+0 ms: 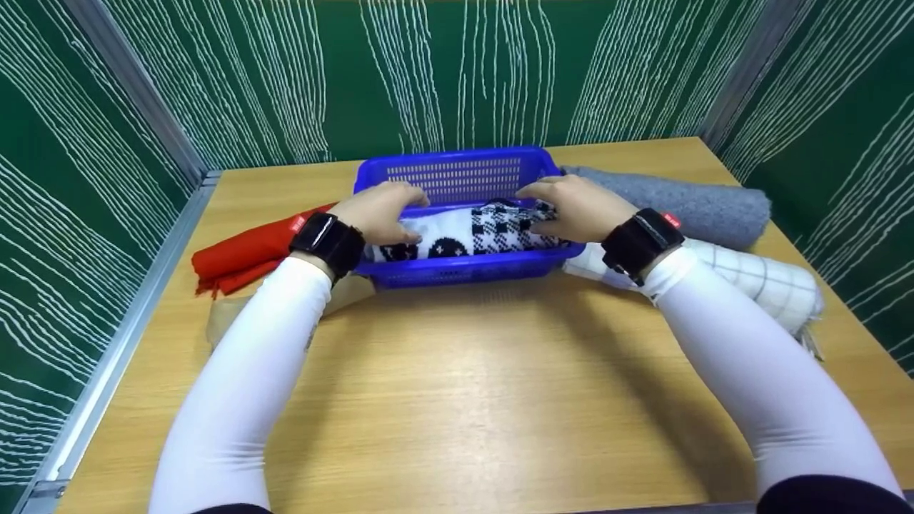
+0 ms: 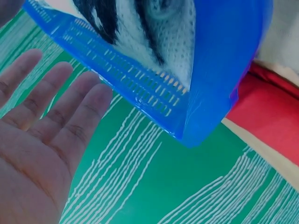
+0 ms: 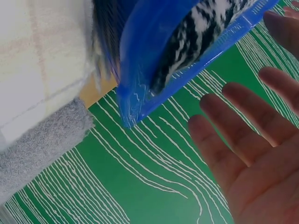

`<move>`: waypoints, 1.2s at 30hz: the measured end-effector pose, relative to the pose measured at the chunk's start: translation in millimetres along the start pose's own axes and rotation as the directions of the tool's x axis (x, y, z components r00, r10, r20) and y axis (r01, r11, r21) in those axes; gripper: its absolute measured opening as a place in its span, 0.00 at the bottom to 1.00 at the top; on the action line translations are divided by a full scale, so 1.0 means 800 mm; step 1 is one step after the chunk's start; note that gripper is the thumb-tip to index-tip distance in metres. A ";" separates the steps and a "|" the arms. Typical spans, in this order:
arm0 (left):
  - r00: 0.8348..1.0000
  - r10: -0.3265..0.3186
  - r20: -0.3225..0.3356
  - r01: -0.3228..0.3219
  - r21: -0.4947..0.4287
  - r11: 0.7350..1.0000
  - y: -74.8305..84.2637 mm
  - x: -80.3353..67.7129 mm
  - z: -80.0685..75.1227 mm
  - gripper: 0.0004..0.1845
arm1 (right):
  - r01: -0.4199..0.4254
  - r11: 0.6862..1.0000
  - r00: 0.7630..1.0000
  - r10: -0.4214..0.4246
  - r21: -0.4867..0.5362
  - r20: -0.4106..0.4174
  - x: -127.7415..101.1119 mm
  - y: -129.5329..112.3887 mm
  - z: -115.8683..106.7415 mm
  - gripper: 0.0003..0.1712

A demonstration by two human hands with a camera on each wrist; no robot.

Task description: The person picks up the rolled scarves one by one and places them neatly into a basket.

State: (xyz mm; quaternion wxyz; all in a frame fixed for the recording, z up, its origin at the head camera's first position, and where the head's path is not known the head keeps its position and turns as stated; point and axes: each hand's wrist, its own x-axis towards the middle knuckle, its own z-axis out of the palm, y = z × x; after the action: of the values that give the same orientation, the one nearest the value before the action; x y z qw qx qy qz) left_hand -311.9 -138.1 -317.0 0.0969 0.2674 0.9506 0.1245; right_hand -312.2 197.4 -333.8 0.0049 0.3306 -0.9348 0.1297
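Note:
A blue plastic basket (image 1: 457, 158) with slotted sides holds a rolled black-and-white knitted cloth (image 1: 496, 230), part plain white, part houndstooth. My left hand (image 1: 382, 210) is over the basket's left end, thumb close to the cloth. In the left wrist view the fingers of this left hand (image 2: 46, 135) are spread and fairly straight, apart from the basket's edge. Over the right end is my right hand (image 1: 582, 208), fingertips overlapping the patterned part in the head view. The right wrist view shows that right hand (image 3: 254, 144) with extended fingers and a bare palm.
Left of the basket lie a red rolled cloth (image 1: 250, 250) and a beige one (image 1: 350, 294) partly under my left arm. A grey roll (image 1: 685, 201) and a white checked roll (image 1: 764, 282) lie to the right. Green panels (image 1: 500, 71) enclose the wooden table (image 1: 457, 400).

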 end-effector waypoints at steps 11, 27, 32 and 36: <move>0.999 0.001 -0.053 -0.002 -0.010 1.000 0.003 -0.014 0.004 0.31 | 0.028 1.000 0.997 -0.028 -0.006 -0.067 -0.009 -0.007 0.002 0.34; 0.996 0.007 -0.084 -0.007 0.002 1.000 -0.005 -0.026 0.021 0.31 | -0.009 1.000 0.993 0.010 0.003 -0.118 -0.019 -0.014 0.015 0.37; 0.994 0.031 -0.105 -0.030 0.003 1.000 -0.003 -0.028 0.024 0.30 | 0.016 1.000 0.988 -0.015 0.002 -0.153 -0.022 -0.015 0.020 0.37; 0.993 0.038 -0.114 -0.038 0.003 0.999 -0.002 -0.030 0.026 0.30 | 0.031 1.000 0.984 -0.031 -0.007 -0.176 -0.025 -0.016 0.024 0.37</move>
State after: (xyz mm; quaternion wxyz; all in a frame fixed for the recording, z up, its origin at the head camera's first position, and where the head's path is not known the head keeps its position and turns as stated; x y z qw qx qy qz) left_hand -287.2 -148.2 -334.2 0.0397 0.2777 0.9494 0.1411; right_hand -287.1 195.0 -351.4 0.0904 0.3323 -0.9257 0.1564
